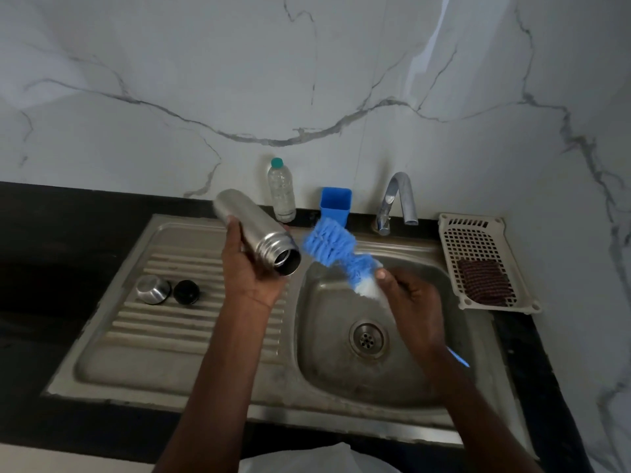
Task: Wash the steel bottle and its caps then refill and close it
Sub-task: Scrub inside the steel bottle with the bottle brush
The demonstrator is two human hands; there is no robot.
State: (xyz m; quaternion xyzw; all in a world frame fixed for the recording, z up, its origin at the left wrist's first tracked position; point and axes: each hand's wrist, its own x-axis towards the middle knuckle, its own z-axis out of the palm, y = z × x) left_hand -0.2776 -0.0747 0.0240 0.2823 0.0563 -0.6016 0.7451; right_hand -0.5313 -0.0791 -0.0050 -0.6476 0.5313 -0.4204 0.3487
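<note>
both hands are busy over the sink: the left hand (251, 268) is wrapped round the body of the steel bottle (254, 230), fingers curled behind it and thumb up its side, holding it tilted with the open mouth turned down and to the right, above the edge where drainboard meets basin. the right hand (409, 298) is closed on the white handle of a blue bottle brush (333, 245), thumb pressed along the top, with the bristle head raised just beside the bottle's mouth but not yet inside; the bristles are blurred.

judging by this, the step in hand is scrubbing the inside of the bottle. the next move calls for lining the brush head up with the narrow neck and pushing it in along the bottle's axis, while the left hand steadies the bottle against the thrust.

the two caps wait on the ribbed drainboard (164, 336), well apart from the bottle: a steel outer cap (152, 289) and, just beside it, a black inner cap (186, 292). the tap (397, 199) shows no running water. whether the bottle holds soap or water i cannot tell.
</note>
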